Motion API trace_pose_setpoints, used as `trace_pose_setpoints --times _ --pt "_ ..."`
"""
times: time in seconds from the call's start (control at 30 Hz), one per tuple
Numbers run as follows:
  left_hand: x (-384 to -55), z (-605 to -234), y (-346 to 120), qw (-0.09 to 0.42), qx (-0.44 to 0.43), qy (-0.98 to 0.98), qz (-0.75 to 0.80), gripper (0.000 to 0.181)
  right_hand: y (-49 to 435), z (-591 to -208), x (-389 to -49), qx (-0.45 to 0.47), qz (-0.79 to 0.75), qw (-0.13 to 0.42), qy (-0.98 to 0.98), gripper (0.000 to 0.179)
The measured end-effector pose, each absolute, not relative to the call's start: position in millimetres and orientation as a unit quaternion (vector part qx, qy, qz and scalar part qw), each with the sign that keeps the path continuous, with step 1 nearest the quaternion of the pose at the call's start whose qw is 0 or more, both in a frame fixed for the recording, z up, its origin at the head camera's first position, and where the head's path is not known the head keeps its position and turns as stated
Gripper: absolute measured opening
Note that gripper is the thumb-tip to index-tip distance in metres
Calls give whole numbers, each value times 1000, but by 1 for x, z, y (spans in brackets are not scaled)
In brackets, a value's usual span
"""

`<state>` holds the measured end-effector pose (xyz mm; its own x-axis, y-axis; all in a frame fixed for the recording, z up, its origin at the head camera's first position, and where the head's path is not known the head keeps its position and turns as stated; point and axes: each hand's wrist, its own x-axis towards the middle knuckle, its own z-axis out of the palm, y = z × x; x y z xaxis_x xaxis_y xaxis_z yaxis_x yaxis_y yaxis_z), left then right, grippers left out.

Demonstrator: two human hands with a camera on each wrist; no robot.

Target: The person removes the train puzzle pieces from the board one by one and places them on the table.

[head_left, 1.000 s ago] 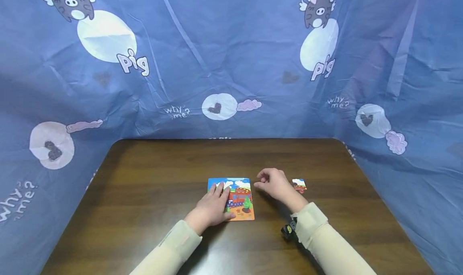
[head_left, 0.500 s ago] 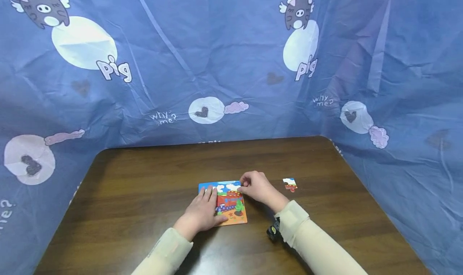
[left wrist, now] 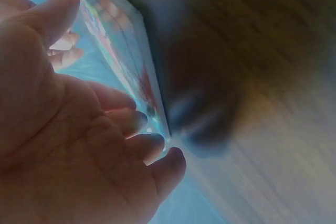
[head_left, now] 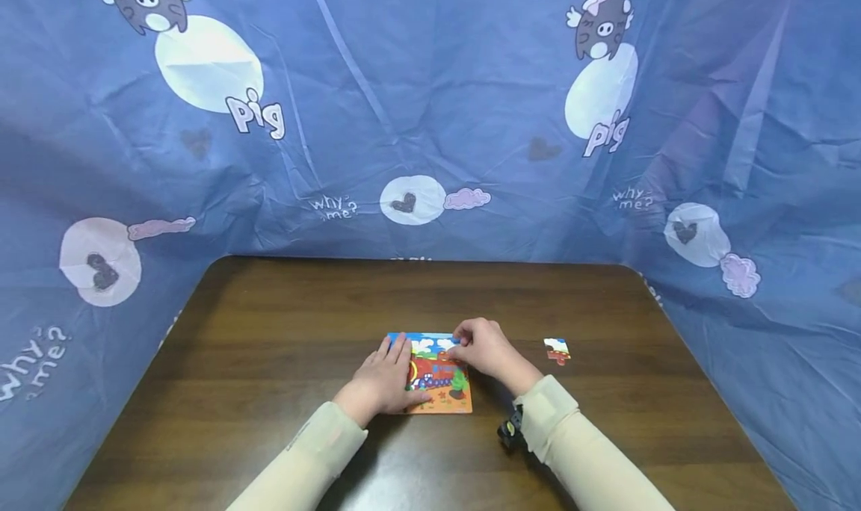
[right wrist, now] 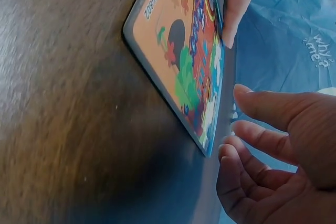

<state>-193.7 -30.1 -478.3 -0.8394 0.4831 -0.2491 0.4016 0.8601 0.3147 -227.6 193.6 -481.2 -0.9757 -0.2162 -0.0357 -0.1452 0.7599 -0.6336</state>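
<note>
A picture puzzle board [head_left: 440, 403] with a red train, clouds and a green plant lies flat on the table. My left hand [head_left: 382, 382] rests on its left part with extended fingers, covering some of the picture. My right hand [head_left: 489, 347] is bent over the upper right corner, fingertips right at the picture. In the right wrist view, the thumb [right wrist: 257, 100] and index finger of that hand stand apart, and no piece shows between them. A loose puzzle piece [head_left: 557, 350] with white, blue and red print lies to the right of the right hand.
The brown wooden table [head_left: 282, 324] has rounded far corners. Behind it and along both sides hangs a blue printed curtain [head_left: 430, 122]. A small black device [head_left: 509, 430] is worn at the right wrist, beside the pale sleeve [head_left: 572, 436].
My right hand has moved left, from beside the board to its upper right corner. The left hand stays on the board, and the loose piece remains on the table. The head view has shifted.
</note>
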Motion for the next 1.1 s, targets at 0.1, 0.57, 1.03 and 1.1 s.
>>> trace_pose_setpoints --times 0.1,0.57,1.03,1.1 --pt "-194 -478 -30 163 233 951 121 100 190 -480 -228 -97 -329 56 938 24" --pt "-199 -483 -29 171 232 951 110 98 167 -489 -233 -95 -268 66 956 26" --pt "-198 -486 -30 173 230 951 110 97 159 -487 -235 -81 -266 78 957 33" --pt "-198 -487 -30 170 230 952 111 97 159 -487 -235 -79 -267 80 957 34"
